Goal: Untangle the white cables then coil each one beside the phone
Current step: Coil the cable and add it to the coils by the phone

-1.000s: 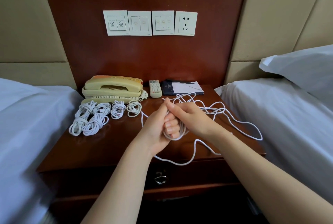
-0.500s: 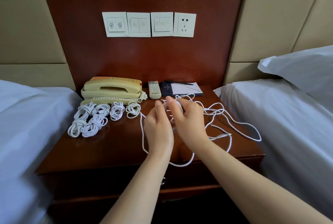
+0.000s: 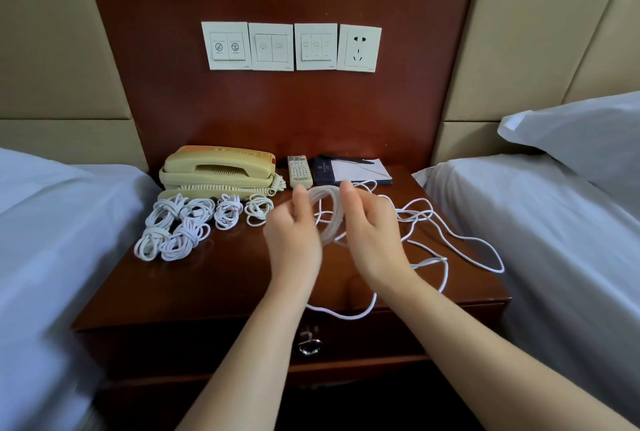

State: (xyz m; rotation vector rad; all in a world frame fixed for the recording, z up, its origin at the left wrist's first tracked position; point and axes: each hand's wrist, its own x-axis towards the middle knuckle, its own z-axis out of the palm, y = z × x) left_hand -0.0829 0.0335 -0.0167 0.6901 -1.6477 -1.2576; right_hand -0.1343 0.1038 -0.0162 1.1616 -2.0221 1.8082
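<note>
A dark wooden nightstand (image 3: 225,278) stands between two white beds (image 3: 52,222). Above it, the left hand (image 3: 294,236) and right hand (image 3: 372,236) hold a half-wound white cable (image 3: 325,219) between them. The fingers seem curled on its loops, though blur hides the exact pinch. Its loose length trails right across the top and over the front edge. Finished coils (image 3: 187,226) lie just before the phone (image 3: 218,171), left of the hands.

— What fills the upper centre of the frame?
— A dark red wood panel (image 3: 277,119) with three switch plates (image 3: 270,46) and a socket (image 3: 359,48). Beige padded wall panels (image 3: 52,32) flank it.
— And lower down?
— A matching nightstand (image 3: 214,285) at centre, between a white-sheeted left bed (image 3: 41,222) and right bed (image 3: 554,222). There is a pillow (image 3: 581,132) at the right edge.
</note>
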